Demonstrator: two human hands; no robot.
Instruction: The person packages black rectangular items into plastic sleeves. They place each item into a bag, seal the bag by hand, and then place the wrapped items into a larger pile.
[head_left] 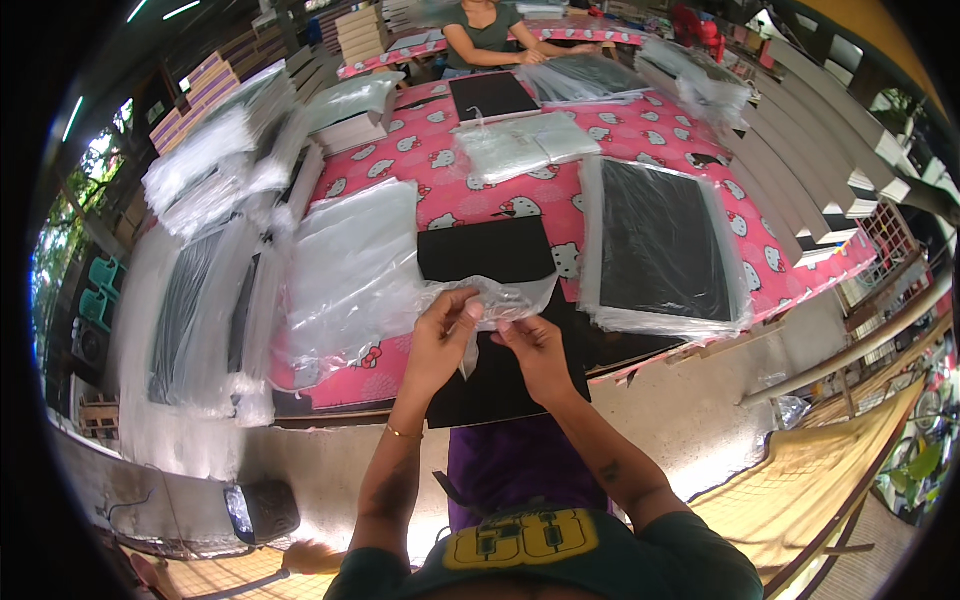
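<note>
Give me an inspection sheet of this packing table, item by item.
Surface: table under a pink cartoon-print cloth.
Job's things: clear plastic bag pinched at its mouth over a black sheet; another black sheet lies under the hands.
Clutter: bagged black sheet to the right; loose clear bags to the left; folded bags further back.
Hands: left hand and right hand both grip the bag.
Cables: nothing seen.
Surroundings: another person seated at the far end; stacked boards on the right.
</note>
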